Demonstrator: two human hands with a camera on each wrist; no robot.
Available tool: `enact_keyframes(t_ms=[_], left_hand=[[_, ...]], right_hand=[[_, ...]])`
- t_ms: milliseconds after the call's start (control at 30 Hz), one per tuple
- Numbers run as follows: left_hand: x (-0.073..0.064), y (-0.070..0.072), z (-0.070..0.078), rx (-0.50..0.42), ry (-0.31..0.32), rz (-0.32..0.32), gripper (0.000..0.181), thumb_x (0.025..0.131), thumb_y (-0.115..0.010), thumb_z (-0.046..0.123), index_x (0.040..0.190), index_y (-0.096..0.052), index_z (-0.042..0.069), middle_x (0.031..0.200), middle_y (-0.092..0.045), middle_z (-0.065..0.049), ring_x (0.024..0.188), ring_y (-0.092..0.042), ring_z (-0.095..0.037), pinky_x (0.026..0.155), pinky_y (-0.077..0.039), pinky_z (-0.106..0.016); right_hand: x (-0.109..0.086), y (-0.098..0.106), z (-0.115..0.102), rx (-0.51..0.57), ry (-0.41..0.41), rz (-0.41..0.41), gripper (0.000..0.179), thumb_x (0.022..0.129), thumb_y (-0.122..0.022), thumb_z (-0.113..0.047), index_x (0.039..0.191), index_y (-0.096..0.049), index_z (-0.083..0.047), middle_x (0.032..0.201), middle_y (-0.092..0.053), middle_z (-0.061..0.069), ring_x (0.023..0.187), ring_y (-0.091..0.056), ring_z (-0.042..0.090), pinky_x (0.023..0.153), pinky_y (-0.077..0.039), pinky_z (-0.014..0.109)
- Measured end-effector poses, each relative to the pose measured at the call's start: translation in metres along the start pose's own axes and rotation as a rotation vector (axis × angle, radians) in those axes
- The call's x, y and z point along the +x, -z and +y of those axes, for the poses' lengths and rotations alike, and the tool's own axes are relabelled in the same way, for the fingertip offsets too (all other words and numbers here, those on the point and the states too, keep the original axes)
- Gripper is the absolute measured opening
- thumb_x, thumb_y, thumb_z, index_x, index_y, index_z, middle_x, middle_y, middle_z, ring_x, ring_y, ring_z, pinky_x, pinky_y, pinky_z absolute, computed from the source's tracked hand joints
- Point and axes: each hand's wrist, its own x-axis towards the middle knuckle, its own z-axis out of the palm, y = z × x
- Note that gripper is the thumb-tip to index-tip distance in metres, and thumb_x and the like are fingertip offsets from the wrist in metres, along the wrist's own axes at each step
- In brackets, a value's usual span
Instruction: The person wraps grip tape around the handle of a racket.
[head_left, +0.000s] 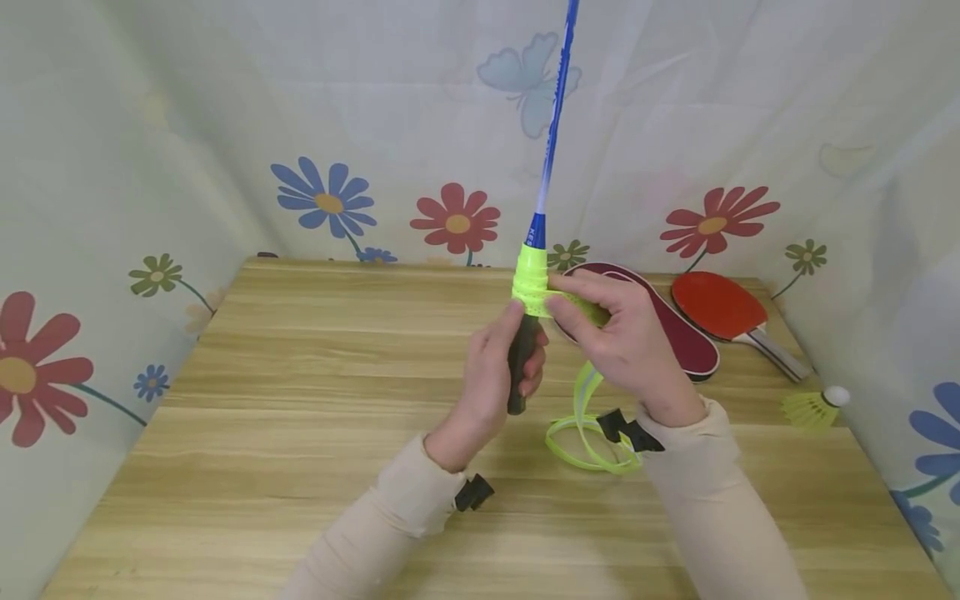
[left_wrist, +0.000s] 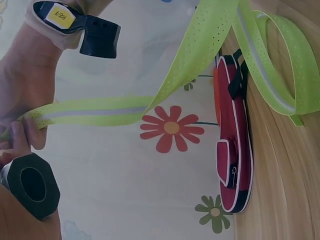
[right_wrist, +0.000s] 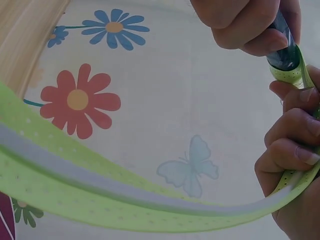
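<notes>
A badminton racket with a blue shaft (head_left: 557, 108) is held upright, its head out of view. My left hand (head_left: 491, 367) grips the dark handle (head_left: 517, 375), the thumb just under the wrapped part. Neon yellow-green overgrip tape (head_left: 531, 271) winds round the handle's upper end. Beside it, my right hand (head_left: 626, 333) pinches the tape's free length between thumb and fingers. From there the perforated tape (right_wrist: 150, 200), with a pale strip along its middle, hangs in a loop. Its tail (head_left: 592, 450) lies coiled on the table. In the left wrist view the handle's butt end (left_wrist: 34, 185) faces the camera.
Behind my right hand lies a maroon zipped case (head_left: 693, 346) with white piping. A red table tennis bat (head_left: 720, 307) rests to its right, and a yellow shuttlecock (head_left: 817, 408) sits near the table's right edge. Flowered curtain (head_left: 405, 100) surrounds the wooden table (head_left: 300, 400).
</notes>
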Motion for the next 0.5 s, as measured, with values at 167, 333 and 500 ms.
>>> enact_keyframes(t_ms=[167,333,500], left_hand=[[-0.0002,0.0019,0.0004,-0.025,0.024,-0.036,0.053,0.099,-0.042,0.052,0.082,-0.053,0.003,0.053,-0.041,-0.001,0.039,-0.034,-0.013,0.037,-0.031,-0.026],[-0.0015,0.0025,0.0008,-0.049,0.061,-0.099,0.054,0.100,-0.033,0.052,0.079,-0.049,0.005,0.050,-0.039,0.001,0.037,-0.033,-0.013,0.035,-0.030,-0.027],[-0.0022,0.0024,0.0021,-0.049,0.062,-0.142,0.052,0.100,-0.029,0.048,0.076,-0.047,0.006,0.047,-0.037,0.003,0.035,-0.031,-0.013,0.034,-0.028,-0.028]], right_hand=[[-0.0011,0.0006,0.0015,0.027,-0.021,-0.016,0.032,0.090,-0.068,-0.003,0.121,-0.069,-0.010,0.075,-0.059,-0.001,0.060,-0.047,0.016,0.049,-0.038,0.027],[-0.0004,0.0001,0.0020,0.033,-0.027,-0.052,0.035,0.089,-0.069,-0.004,0.124,-0.067,-0.010,0.081,-0.063,0.001,0.065,-0.045,0.016,0.051,-0.036,0.027],[-0.0004,0.0012,0.0022,0.054,-0.007,-0.076,0.033,0.090,-0.068,-0.001,0.122,-0.067,-0.005,0.086,-0.065,0.006,0.069,-0.047,0.017,0.053,-0.038,0.027]])
